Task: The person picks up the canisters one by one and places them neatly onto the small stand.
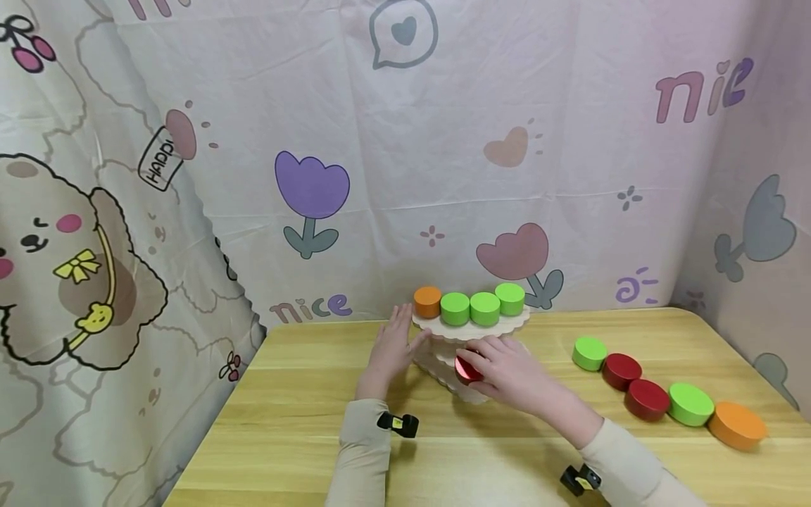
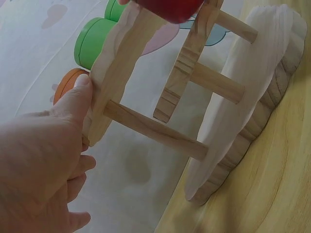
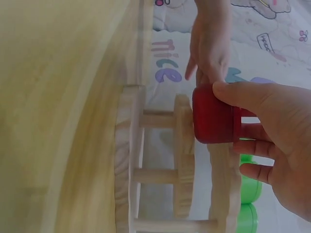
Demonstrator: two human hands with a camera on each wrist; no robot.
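Left hand [image 1: 391, 346] up, fingers extended, thumb spread inward. Right hand [image 1: 512, 374] pinching, thumb opposing fingers. Left forearm [image 1: 362, 454] reaches nearly straight ahead; right forearm [image 1: 627, 461] slants in leftward (both sleeved).

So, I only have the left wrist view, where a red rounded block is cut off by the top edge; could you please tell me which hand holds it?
Observer: The right hand holds the red rounded block, as the head view shows.
Operator: Thank you; are there also blocks on the pale wooden table, to the right of the scalloped, tiered wooden stand?
Observer: Yes, five round ones in a slanting row; from far to near: a bright green block, a dark red block, a second dark red block, a second bright green block and an orange block.
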